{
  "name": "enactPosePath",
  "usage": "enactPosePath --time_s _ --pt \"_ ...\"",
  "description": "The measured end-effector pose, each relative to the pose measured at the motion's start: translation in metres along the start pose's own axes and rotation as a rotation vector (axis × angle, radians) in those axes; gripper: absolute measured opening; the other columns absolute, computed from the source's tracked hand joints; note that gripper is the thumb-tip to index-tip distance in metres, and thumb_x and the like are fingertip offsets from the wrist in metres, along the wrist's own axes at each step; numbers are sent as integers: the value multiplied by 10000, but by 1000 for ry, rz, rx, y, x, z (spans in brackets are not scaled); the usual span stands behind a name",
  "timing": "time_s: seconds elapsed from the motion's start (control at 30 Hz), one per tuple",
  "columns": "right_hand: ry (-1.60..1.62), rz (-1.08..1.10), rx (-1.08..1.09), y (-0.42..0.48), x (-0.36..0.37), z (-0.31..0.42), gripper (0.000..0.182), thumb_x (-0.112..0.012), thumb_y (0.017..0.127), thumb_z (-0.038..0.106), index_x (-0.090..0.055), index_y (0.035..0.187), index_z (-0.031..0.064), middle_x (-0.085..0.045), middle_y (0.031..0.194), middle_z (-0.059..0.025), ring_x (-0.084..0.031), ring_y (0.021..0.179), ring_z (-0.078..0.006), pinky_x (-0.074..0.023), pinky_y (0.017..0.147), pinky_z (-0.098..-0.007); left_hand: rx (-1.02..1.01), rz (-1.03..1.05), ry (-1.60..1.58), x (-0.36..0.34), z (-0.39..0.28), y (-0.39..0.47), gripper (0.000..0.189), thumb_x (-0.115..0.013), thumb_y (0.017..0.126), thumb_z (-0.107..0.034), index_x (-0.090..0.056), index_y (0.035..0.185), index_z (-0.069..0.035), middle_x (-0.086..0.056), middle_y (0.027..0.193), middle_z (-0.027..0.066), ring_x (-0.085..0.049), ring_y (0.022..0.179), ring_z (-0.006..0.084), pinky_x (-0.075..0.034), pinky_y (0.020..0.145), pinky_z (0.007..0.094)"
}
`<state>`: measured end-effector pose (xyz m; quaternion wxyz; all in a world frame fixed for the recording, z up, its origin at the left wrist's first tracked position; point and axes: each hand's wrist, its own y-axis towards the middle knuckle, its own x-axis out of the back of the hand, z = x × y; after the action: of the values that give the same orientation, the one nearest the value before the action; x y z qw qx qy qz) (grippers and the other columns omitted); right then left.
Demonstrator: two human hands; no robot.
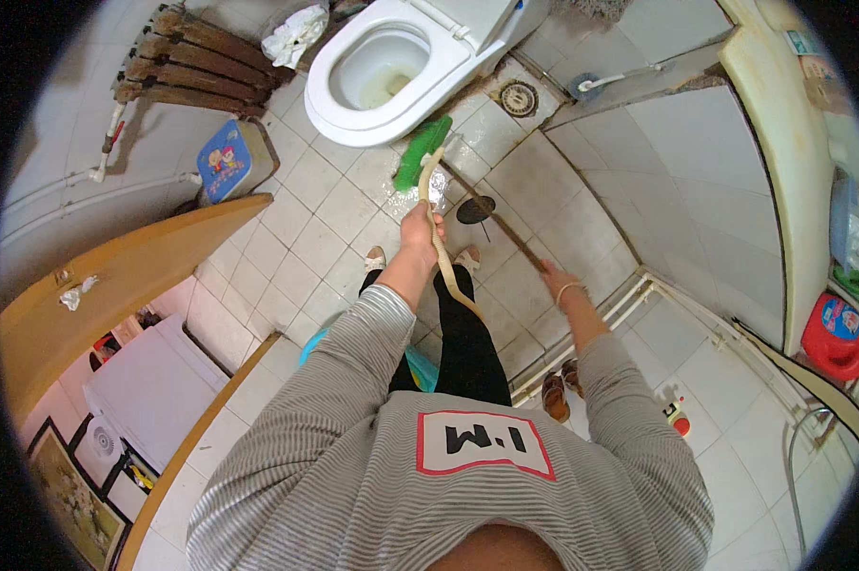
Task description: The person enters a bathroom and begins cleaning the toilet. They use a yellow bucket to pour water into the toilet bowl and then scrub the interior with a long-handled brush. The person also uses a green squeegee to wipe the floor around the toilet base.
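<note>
My left hand (421, 230) is closed around a cream corrugated hose (442, 263), whose upper end bends over beside the green bristles of a floor brush (422, 153). The hose's lower part hangs down past my leg. My right hand (561, 282) grips the end of the brush's long brown handle (504, 225), which slants down to the brush head. That head rests on wet floor tiles (372, 171) just below the rim of a white toilet (361, 128). A dark round disc (476, 210) lies on the floor under the handle.
A round floor drain (518, 98) is right of the toilet. At left stand a bin with a blue lid (224, 160), a rusty radiator (201, 64) and a wooden door (136, 264). White pipes (615, 307) run at lower right near brown shoes (555, 396). A turquoise basin (421, 367) is behind my legs.
</note>
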<state>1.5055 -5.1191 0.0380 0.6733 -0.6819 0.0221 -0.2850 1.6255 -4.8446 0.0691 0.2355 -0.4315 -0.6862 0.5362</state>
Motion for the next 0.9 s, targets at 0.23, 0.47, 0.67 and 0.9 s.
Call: enactPosePath --time_s 0.23,0.47,0.67,0.9 --pt "165 -178 -120 -8 40 -65 394 -395 876 284 -362 1259 199 -535 1094 -152 -508 994 -320 -402 817 -371 -40 4 -44 21 9 0 233 -434 857 -287 -498 918 -70 -478 647 39 -391 459 150 -342 417 288" --pt "234 -384 65 -108 9 -47 393 -404 881 255 -362 1255 146 -532 780 -137 -469 630 -249 -399 555 -357 -48 -7 -109 47 15 1 198 -388 802 -201 -470 741 -30 -466 576 77 -416 428 166 -328 377 297" --pt "-115 -323 355 -105 -2 -12 410 -392 889 251 -321 1287 184 -578 800 -157 -563 701 -295 -445 636 -374 -71 -17 -143 80 19 2 208 -382 811 -216 -455 730 -38 -464 587 76 -416 433 159 -321 373 292" --pt "-311 142 457 43 -20 168 403 -333 891 226 -323 1285 144 -492 1150 -80 -387 1119 -246 -229 949 -425 -85 -161 -329 121 7 -17 191 -398 851 -246 -453 853 -63 -459 630 47 -407 455 158 -340 414 306"
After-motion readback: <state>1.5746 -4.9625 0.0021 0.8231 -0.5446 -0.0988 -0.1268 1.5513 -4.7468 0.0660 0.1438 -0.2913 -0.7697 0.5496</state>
